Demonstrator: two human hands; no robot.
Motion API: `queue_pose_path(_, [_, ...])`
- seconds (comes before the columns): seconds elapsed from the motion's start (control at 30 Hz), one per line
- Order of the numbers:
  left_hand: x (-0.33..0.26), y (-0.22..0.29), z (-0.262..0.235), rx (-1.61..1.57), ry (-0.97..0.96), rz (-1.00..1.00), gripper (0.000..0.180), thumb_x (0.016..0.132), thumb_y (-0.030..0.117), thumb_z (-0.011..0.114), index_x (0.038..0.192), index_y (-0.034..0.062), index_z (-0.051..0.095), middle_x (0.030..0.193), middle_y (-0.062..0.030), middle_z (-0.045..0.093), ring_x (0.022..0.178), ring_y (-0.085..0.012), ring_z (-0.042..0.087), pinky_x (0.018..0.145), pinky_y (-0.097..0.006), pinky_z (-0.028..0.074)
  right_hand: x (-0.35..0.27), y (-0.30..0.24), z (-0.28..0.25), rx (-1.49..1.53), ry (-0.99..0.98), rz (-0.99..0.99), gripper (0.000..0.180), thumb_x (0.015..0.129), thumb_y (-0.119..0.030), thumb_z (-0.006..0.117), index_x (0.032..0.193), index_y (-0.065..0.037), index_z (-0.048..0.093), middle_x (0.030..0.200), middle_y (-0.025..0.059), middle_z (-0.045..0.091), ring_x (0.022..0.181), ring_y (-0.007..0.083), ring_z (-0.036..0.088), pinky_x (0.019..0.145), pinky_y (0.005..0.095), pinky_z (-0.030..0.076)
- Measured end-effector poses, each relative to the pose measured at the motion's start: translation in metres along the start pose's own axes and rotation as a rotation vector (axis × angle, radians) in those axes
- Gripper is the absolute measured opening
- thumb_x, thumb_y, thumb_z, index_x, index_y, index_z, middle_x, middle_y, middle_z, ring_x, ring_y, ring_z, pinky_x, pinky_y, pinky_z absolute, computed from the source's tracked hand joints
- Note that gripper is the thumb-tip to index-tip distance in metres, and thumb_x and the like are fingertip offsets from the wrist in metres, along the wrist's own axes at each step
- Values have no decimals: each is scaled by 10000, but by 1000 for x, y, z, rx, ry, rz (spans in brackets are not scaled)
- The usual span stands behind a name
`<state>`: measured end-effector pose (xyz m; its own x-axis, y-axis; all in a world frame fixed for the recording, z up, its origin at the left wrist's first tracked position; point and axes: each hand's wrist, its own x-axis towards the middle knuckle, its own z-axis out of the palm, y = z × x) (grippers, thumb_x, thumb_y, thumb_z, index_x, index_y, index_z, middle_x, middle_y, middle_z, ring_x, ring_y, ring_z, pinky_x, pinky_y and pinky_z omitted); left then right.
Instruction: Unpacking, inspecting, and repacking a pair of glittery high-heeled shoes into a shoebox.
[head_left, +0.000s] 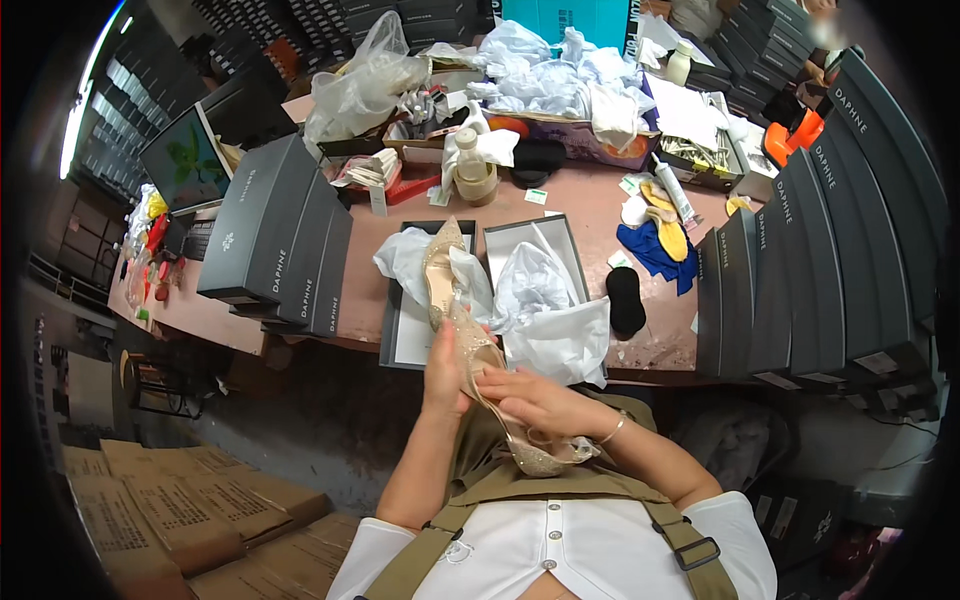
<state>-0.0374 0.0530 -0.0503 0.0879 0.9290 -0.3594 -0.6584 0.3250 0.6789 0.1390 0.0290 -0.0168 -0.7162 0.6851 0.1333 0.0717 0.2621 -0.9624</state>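
Note:
My left hand is closed round the front part of a glittery gold pointed shoe held over my lap. My right hand lies across the same shoe, its fingers stretched out over the inner sole. Glitter also covers the shoe's heel cup, where some clear wrapping shows beside it. A matching gold shoe rests in the open grey shoebox with white tissue around it. Right of it, more tissue paper spills out of a second open grey box part.
Grey shoeboxes stand stacked at left and right. On the pink table are a black pad, a blue cloth, a tube and a bottle. Cartons lie lower left.

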Motion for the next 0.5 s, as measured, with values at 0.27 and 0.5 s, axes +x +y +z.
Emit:
queue_pose_path(0.27, [4,-11,21,-6,-135,-38,466,1025,362,325,1354,37,380,1186,-111,536,1066,-188,544,948,-334,440,16,15,-5,-748,325,31,461,866,-284,539,1226,2,527,1511,258,134,1392,444,129,1080,597,116])
queue_pose_path(0.5, [-3,-9,21,118,-58,59,575,1010,438,313,1408,23,310,1403,-130,403,1293,-229,402,1068,-365,334,46,39,18,-735,481,34,442,792,-198,559,1162,40,601,1480,277,218,1394,433,155,1062,658,46])
